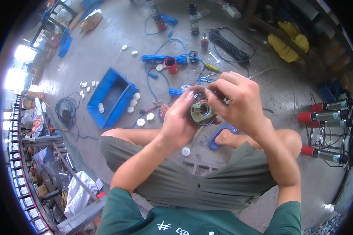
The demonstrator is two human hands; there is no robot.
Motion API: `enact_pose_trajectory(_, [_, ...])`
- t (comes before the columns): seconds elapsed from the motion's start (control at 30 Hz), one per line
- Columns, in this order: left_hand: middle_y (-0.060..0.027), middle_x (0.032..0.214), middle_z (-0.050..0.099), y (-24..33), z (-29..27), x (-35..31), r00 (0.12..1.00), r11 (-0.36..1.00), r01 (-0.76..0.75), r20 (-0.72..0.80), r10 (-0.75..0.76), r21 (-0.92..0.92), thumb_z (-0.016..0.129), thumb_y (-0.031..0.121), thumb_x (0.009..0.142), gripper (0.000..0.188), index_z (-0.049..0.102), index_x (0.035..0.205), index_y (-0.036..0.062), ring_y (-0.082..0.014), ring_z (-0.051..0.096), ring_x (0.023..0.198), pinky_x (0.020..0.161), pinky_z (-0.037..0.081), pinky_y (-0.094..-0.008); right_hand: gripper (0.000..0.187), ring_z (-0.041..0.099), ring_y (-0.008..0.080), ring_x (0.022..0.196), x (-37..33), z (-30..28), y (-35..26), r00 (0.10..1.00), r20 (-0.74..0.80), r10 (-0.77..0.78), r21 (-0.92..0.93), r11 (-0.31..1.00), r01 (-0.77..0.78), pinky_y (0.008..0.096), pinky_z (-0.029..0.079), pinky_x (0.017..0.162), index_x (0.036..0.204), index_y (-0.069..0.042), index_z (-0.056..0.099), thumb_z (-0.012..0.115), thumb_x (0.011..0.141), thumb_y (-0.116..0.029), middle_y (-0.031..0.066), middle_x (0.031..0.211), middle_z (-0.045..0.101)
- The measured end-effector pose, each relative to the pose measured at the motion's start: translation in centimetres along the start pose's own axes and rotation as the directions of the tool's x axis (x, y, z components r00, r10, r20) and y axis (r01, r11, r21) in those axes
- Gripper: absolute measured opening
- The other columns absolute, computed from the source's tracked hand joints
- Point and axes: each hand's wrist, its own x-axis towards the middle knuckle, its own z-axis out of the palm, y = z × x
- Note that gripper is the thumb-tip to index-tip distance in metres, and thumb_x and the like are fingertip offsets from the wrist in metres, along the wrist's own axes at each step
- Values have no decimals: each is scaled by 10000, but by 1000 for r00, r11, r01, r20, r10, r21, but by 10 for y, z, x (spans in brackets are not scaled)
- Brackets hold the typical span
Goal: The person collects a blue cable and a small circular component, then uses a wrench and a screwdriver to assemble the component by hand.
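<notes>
My left hand is wrapped round a round metal motor part, with its open face turned up. That face shows a brass-coloured plate, a central hole and a short red wire. My right hand is closed in a pinch at the part's upper right edge. Whatever lies between its fingertips is too small and hidden to name. Just beyond the hands lie blue-handled pliers and a yellow-handled screwdriver. A red cylindrical cup stands a little farther off to the left.
A blue plastic bin sits at the left, with white discs around it. Blue cable, a black cable coil and a wrench lie ahead. Red-ended metal cylinders lie at the right. A metal rack stands lower left.
</notes>
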Motion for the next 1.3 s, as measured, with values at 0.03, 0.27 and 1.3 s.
enact_pose_trajectory(0.03, [-146,1272,594,0,1,0,1000,1000,1,0,-1,-1,328,300,1092,365,492,1328,74,-289,629,1143,899,576,-524,104,600,286,673,1,-2,2,1000,1,1,0,1000,-1,386,483,592,816,-32,684,754,782,-102,94,734,609])
enact_pose_trajectory(0.27, [-109,1281,621,-3,-5,2,995,988,92,34,-97,121,350,303,1084,371,474,1361,90,-270,664,1135,896,590,-507,96,610,267,735,4,-15,12,966,247,-79,-16,996,85,394,496,609,824,-61,687,748,769,-110,71,775,597])
enact_pose_trajectory(1.3, [-116,1271,621,-15,1,4,911,920,361,-266,-314,151,398,280,1054,395,469,1393,89,-284,661,1116,812,598,-526,85,682,263,879,-8,-20,19,813,580,49,-149,988,47,397,564,656,751,-63,712,700,745,-147,65,830,684])
